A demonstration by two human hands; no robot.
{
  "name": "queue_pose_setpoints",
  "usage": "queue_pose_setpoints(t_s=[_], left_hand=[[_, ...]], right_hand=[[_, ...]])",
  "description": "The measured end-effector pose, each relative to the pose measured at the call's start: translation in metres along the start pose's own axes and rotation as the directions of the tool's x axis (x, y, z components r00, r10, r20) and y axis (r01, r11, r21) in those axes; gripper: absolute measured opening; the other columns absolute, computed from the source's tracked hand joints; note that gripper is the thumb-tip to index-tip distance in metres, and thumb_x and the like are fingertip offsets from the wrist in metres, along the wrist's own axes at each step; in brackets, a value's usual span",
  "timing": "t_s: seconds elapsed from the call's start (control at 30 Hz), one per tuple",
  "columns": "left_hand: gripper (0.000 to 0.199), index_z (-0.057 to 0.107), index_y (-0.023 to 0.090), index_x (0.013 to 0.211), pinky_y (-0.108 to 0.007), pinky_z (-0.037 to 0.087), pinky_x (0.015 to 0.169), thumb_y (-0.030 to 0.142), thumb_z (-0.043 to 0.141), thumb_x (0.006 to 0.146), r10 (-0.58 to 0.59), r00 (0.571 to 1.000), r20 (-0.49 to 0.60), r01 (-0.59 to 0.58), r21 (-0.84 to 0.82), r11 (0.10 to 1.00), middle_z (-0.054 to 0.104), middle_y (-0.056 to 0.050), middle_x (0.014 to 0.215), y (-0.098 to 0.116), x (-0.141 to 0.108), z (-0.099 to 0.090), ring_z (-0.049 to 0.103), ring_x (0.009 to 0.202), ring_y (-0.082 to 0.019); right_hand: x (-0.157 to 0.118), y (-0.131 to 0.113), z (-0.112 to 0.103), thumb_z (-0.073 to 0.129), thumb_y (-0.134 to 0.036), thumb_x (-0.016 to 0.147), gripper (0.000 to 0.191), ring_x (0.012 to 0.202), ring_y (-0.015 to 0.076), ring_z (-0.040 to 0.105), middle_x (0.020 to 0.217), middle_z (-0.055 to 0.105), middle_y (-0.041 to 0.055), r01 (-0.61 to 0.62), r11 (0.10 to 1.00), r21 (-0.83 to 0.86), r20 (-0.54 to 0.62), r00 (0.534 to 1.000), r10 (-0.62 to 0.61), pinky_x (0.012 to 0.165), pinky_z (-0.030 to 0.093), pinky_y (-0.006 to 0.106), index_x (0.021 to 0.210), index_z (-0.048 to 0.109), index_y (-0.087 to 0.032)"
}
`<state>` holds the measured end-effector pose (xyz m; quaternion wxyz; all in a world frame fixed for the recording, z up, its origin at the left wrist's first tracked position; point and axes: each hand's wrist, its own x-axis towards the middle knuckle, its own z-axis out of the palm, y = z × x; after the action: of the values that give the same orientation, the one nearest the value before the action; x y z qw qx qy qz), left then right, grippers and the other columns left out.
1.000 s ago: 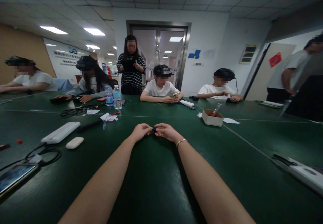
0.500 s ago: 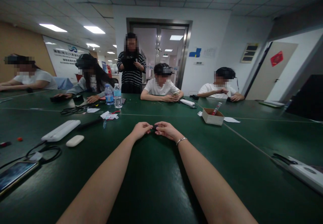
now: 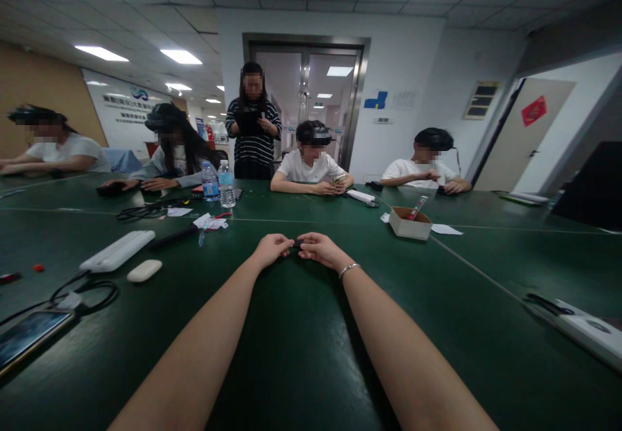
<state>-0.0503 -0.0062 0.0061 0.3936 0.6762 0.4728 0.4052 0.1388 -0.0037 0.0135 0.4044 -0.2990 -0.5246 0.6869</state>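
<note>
Both of my arms reach forward over the green table. Between my fingertips is a small dark object, too small and too covered by fingers to name. My left hand pinches its left end, where a tiny bright spot shows. From the other side my right hand grips it with thumb and fingers, a silver bracelet around that wrist. The two hands are close together, just above or resting on the tabletop; which one I cannot tell.
Left of me lie a white power bank, a white oval case, a phone and black cables. Ahead stand two water bottles. A small box is ahead on the right. Several people sit opposite; one person stands.
My hands stay in nearly the same place on the small dark object. Across the table at left, a seated person's hand has drawn in toward their other hand.
</note>
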Motion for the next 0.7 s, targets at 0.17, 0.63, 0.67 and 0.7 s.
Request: queue_pose_setpoints(t_s=[0.17,0.63,0.67,0.7], left_hand=[[0.039,0.061,0.013,0.076,-0.023,0.039,0.052,0.052,0.060,0.067,-0.010,1.000,-0.004,0.010,0.013,1.000,0.059,-0.002,0.057,-0.0037,0.0023,-0.0005,0.052,0.051,-0.011],[0.040,0.061,0.014,0.076,-0.023,0.039,0.054,0.053,0.057,0.069,-0.015,1.000,-0.004,0.015,0.065,0.998,0.059,-0.001,0.059,-0.0012,0.0007,-0.0010,0.052,0.053,-0.012],[0.040,0.061,0.014,0.076,-0.023,0.039,0.054,0.053,0.057,0.069,-0.014,1.000,-0.005,0.014,0.068,0.998,0.058,-0.001,0.058,-0.0012,0.0007,-0.0009,0.052,0.053,-0.012],[0.040,0.061,0.014,0.075,-0.023,0.039,0.054,0.053,0.056,0.069,-0.012,1.000,-0.007,0.012,0.071,0.997,0.058,-0.001,0.058,-0.0013,0.0007,-0.0007,0.052,0.053,-0.012]], right_hand=[[0.0005,0.0008,-0.0002,0.062,0.002,0.073,0.023,0.061,0.0122,0.065,0.077,0.061,0.0038,0.012,1.000,-0.006,0.005,1.000,-0.012,0.062,0.057,0.022,0.092,0.058,-0.011],[0.0007,0.0000,0.0003,0.060,0.002,0.075,0.022,0.060,0.0126,0.065,0.076,0.062,0.0049,-0.001,1.000,-0.016,0.003,1.000,0.001,0.060,0.057,0.022,0.093,0.056,-0.009],[0.0010,0.0003,0.0001,0.060,0.002,0.075,0.022,0.060,0.0126,0.065,0.076,0.062,0.0048,0.000,1.000,-0.017,0.004,1.000,0.000,0.060,0.057,0.022,0.093,0.056,-0.009],[0.0012,0.0006,-0.0001,0.060,0.002,0.075,0.022,0.061,0.0127,0.065,0.075,0.062,0.0045,0.000,1.000,-0.018,0.006,1.000,0.000,0.060,0.057,0.022,0.093,0.056,-0.009]])
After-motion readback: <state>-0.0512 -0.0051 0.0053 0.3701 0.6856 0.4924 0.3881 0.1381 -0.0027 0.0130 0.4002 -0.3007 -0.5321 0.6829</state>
